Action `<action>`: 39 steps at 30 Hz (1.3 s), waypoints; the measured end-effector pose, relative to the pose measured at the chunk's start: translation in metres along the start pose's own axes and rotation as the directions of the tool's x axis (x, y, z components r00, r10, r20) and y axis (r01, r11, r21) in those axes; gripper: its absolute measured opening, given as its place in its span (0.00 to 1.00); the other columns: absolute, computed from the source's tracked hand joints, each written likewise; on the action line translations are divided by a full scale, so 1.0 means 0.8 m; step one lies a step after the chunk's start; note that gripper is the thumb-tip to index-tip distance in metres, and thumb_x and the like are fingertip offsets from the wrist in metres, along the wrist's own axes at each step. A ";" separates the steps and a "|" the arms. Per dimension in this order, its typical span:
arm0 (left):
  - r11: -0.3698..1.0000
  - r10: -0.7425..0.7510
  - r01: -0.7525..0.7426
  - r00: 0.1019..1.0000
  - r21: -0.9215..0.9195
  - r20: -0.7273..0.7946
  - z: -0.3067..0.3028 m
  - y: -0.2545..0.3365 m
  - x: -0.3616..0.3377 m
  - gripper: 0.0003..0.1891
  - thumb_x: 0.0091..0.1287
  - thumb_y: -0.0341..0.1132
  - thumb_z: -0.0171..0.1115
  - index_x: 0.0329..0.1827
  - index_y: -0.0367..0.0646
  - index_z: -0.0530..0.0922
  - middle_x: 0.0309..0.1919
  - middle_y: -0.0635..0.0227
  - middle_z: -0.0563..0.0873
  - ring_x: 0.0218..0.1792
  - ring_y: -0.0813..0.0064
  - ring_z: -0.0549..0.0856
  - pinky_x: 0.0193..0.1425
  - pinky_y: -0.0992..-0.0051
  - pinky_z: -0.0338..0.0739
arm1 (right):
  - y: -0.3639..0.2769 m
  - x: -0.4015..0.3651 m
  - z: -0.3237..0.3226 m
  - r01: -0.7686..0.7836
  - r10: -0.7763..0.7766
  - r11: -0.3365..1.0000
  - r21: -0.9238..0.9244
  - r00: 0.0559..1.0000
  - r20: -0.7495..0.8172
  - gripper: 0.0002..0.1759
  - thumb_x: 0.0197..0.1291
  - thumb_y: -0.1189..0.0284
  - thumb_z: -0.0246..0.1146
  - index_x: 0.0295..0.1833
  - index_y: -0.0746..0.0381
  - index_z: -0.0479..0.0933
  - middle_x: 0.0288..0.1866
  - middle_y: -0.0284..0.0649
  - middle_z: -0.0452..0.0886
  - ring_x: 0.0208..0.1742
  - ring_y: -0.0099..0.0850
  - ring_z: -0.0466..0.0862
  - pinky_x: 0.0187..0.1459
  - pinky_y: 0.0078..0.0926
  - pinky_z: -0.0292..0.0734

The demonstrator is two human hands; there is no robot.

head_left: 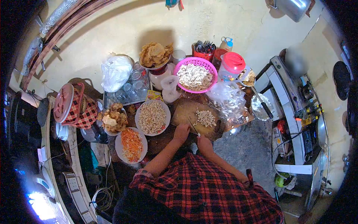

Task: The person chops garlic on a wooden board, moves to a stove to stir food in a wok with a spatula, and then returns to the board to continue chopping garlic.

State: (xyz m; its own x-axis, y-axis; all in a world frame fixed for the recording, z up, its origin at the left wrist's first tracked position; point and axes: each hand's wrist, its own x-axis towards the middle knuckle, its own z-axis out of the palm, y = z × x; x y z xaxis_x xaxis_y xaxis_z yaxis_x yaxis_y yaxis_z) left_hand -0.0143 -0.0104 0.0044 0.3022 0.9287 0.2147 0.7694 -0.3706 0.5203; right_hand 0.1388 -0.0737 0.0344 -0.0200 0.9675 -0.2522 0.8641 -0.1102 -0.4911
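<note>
Diced whitish pieces (206, 118) lie heaped on a wooden cutting board (182, 111). A knife (193, 126) slants over the board, its tip pointing away and to the left. My right hand (204, 145), at the board's near edge, is closed around the handle end, with a small white bit by its fingertips. To the left of the blade, my left hand (181, 132) rests at the near edge with fingers curled; whatever it holds is hidden. Just left of the board stand a bowl of chopped pale pieces (152, 117) and a plate of shredded orange and white vegetables (130, 146).
Behind the board are a pink basket of white strips (194, 76), a red-lidded container (233, 65) and a clear plastic bag (227, 98). Glasses (138, 85) and a checkered basket (80, 108) stand left. A long-handled pan (261, 107) is at the right.
</note>
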 end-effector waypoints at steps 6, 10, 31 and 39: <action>0.997 0.052 -0.056 0.995 -0.048 -0.081 0.001 -0.001 -0.002 0.06 0.56 0.32 0.57 0.32 0.39 0.76 0.29 0.55 0.80 0.36 0.54 0.79 0.43 0.61 0.74 | 0.001 -0.005 0.000 -0.002 0.003 1.000 -0.023 0.999 0.037 0.20 0.65 0.60 0.46 0.41 0.70 0.68 0.26 0.58 0.78 0.31 0.56 0.79 0.32 0.51 0.74; 0.999 -0.023 0.022 0.999 -0.037 -0.041 -0.004 0.006 -0.002 0.05 0.56 0.31 0.57 0.32 0.39 0.76 0.29 0.55 0.79 0.36 0.55 0.79 0.44 0.61 0.73 | 0.011 0.007 0.018 0.042 -0.042 0.999 -0.004 0.999 -0.016 0.20 0.65 0.60 0.46 0.40 0.70 0.68 0.27 0.58 0.78 0.31 0.55 0.80 0.32 0.51 0.74; 0.997 -0.014 0.004 0.993 -0.083 -0.118 -0.011 0.008 0.000 0.05 0.52 0.28 0.60 0.32 0.40 0.77 0.27 0.55 0.79 0.34 0.54 0.78 0.39 0.60 0.72 | -0.007 -0.001 0.000 -0.050 0.049 0.998 0.043 0.999 0.015 0.18 0.64 0.62 0.48 0.39 0.69 0.67 0.27 0.60 0.77 0.31 0.58 0.78 0.33 0.54 0.72; 0.988 -0.037 0.018 0.993 -0.156 -0.115 -0.006 0.008 -0.014 0.05 0.51 0.29 0.61 0.30 0.39 0.75 0.28 0.55 0.79 0.36 0.55 0.78 0.42 0.61 0.72 | 0.008 -0.004 0.024 0.016 -0.017 0.999 -0.032 1.000 -0.008 0.21 0.65 0.58 0.46 0.42 0.68 0.68 0.27 0.55 0.79 0.30 0.52 0.81 0.31 0.50 0.77</action>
State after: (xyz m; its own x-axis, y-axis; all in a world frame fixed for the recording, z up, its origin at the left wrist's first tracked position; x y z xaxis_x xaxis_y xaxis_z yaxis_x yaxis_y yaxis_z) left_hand -0.0154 -0.0230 0.0095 0.2072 0.9346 0.2890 0.6777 -0.3502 0.6465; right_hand 0.1347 -0.0817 0.0164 -0.0306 0.9708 -0.2378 0.8793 -0.0870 -0.4683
